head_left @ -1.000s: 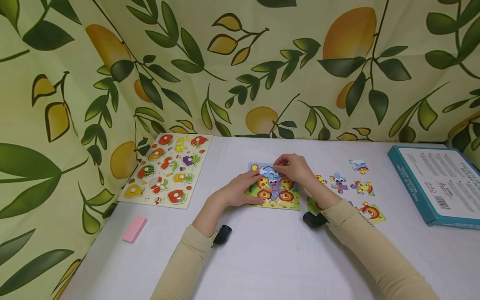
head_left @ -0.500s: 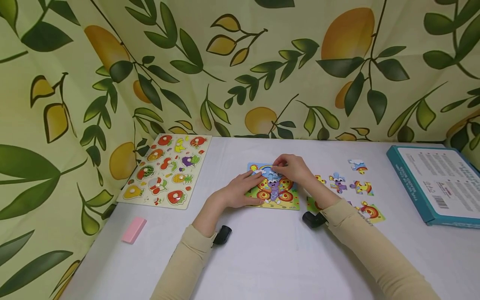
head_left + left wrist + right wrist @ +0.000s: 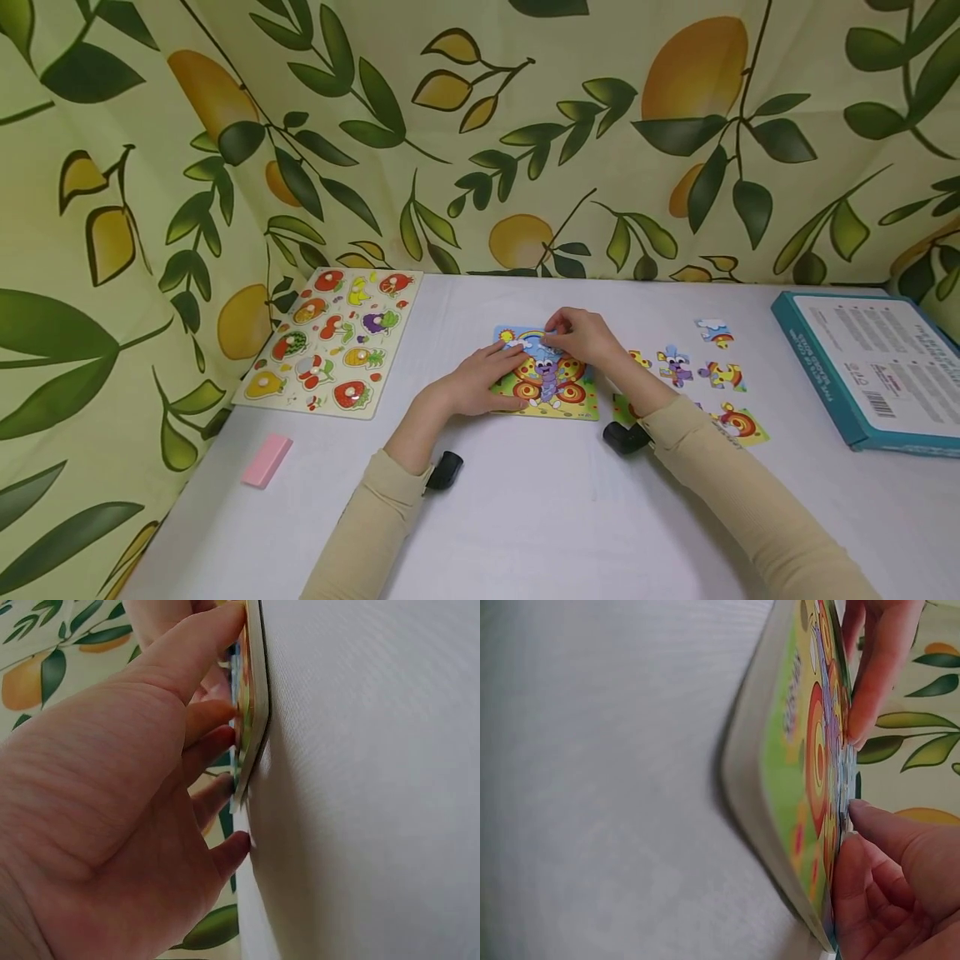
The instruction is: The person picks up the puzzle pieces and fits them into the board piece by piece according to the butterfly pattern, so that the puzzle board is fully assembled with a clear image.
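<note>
A butterfly jigsaw puzzle (image 3: 553,392) in a shallow board lies flat on the white table, mid-view in the head camera. Along its left side rests my left hand (image 3: 480,382), fingers stretched over the picture and thumb at the lower edge; the left wrist view shows the thumb (image 3: 214,630) on the board's edge. At the upper right of the picture, my right hand (image 3: 588,340) pinches a small puzzle piece (image 3: 844,819) between thumb and index finger. The fingers mostly hide that piece, low against the board surface in the right wrist view.
Several loose puzzle pieces (image 3: 677,367) lie right of the board, some behind my right forearm. A teal box (image 3: 885,367) stands at far right. On the left are a fruit peg puzzle (image 3: 330,342) and a pink block (image 3: 267,460). A patterned curtain (image 3: 450,167) rises behind the table.
Both hands stay nearly in place; the right fingertips shift very slightly at the puzzle's upper part. Nothing else on the table has moved.
</note>
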### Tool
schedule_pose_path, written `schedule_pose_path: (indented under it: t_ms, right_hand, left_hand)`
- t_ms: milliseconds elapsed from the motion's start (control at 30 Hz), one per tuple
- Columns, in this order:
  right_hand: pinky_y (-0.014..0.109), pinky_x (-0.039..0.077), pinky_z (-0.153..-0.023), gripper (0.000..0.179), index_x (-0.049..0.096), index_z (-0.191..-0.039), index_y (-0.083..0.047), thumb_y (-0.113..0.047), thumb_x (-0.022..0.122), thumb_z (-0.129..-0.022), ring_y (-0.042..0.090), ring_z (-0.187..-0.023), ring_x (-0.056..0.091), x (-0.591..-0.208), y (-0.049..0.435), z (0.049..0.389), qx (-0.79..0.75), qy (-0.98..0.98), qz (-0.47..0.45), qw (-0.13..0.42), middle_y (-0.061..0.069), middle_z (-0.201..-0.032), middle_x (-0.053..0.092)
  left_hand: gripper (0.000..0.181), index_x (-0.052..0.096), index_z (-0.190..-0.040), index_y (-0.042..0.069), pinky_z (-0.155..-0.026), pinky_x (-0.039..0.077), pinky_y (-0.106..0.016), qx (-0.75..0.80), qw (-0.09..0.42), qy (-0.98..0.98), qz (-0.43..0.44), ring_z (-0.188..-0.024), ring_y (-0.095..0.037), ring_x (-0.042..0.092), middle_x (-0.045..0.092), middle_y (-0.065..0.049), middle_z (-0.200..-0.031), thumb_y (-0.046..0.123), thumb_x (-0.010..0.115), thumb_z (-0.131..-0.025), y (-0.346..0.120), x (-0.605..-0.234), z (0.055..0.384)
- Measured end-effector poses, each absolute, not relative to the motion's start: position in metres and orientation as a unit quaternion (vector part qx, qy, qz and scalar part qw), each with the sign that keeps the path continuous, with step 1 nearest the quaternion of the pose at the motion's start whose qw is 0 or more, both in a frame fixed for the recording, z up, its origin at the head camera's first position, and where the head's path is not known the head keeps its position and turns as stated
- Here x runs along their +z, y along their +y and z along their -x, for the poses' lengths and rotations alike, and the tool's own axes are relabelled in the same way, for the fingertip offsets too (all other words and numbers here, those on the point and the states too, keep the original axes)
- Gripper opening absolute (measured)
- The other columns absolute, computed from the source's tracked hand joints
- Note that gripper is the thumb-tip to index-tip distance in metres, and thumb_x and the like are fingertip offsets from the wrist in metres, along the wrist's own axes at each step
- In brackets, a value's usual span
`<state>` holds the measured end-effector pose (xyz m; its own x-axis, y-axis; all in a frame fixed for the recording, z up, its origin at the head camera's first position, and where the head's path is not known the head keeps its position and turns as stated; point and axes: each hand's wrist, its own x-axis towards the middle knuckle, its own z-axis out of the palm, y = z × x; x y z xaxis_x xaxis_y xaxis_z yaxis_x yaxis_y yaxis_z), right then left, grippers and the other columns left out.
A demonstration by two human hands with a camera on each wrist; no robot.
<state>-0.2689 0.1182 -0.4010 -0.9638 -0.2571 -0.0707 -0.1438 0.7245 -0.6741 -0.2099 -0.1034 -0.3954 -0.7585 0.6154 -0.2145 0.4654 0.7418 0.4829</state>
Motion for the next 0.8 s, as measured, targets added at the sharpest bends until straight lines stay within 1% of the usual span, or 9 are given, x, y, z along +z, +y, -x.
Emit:
schedule_pose_path:
  t_ms: [133, 400, 633, 733, 800]
  right_hand:
    - [0.03, 0.038, -0.066, 0.024, 0.063, -0.103, -0.005, -0.023, 0.071, -0.09, 0.021, -0.078, 0.049, -0.401, 0.118, 0.269, -0.356, 0.925, 0.105, 0.08, 0.006, -0.082, 0.054]
    - [0.031, 0.04, -0.069, 0.024, 0.063, -0.107, -0.005, -0.023, 0.069, -0.092, 0.022, -0.082, 0.05, -0.401, 0.121, 0.27, -0.359, 0.922, 0.106, 0.101, 0.006, -0.086, 0.056]
    - [0.035, 0.044, -0.079, 0.026, 0.065, -0.113, -0.004, -0.018, 0.068, -0.092, 0.025, -0.091, 0.053, -0.397, 0.129, 0.27, -0.37, 0.913, 0.114, 0.127, 0.009, -0.096, 0.06]
    - [0.036, 0.046, -0.081, 0.027, 0.065, -0.117, -0.005, -0.02, 0.064, -0.095, 0.026, -0.095, 0.055, -0.398, 0.134, 0.269, -0.371, 0.911, 0.128, 0.125, 0.01, -0.102, 0.063]
    - [0.036, 0.048, -0.08, 0.028, 0.066, -0.118, -0.006, -0.023, 0.061, -0.097, 0.026, -0.096, 0.057, -0.398, 0.14, 0.267, -0.373, 0.911, 0.132, 0.114, 0.011, -0.106, 0.064]
  left_hand:
    - [0.075, 0.03, -0.155, 0.019, -0.118, 0.011, -0.045, 0.189, 0.183, 0.92, -0.29, -0.149, -0.023, 0.006, 0.02, 0.003, -0.161, 0.047, 0.061, -0.093, -0.101, -0.395, 0.21]
    - [0.075, 0.031, -0.154, 0.017, -0.118, 0.014, -0.046, 0.146, 0.162, 0.929, -0.297, -0.147, -0.028, 0.012, 0.022, -0.001, -0.16, 0.051, 0.058, -0.093, -0.095, -0.394, 0.21]
    - [0.072, 0.034, -0.153, 0.018, -0.117, 0.014, -0.047, 0.12, 0.141, 0.937, -0.298, -0.143, -0.03, 0.019, 0.028, -0.005, -0.155, 0.05, 0.059, -0.093, -0.088, -0.392, 0.211]
    - [0.07, 0.038, -0.151, 0.017, -0.116, 0.015, -0.047, 0.115, 0.128, 0.939, -0.297, -0.14, -0.031, 0.022, 0.032, -0.007, -0.152, 0.049, 0.06, -0.093, -0.085, -0.39, 0.21]
    - [0.069, 0.039, -0.15, 0.016, -0.116, 0.016, -0.047, 0.113, 0.122, 0.94, -0.297, -0.139, -0.032, 0.024, 0.034, -0.008, -0.15, 0.048, 0.06, -0.093, -0.084, -0.389, 0.21]
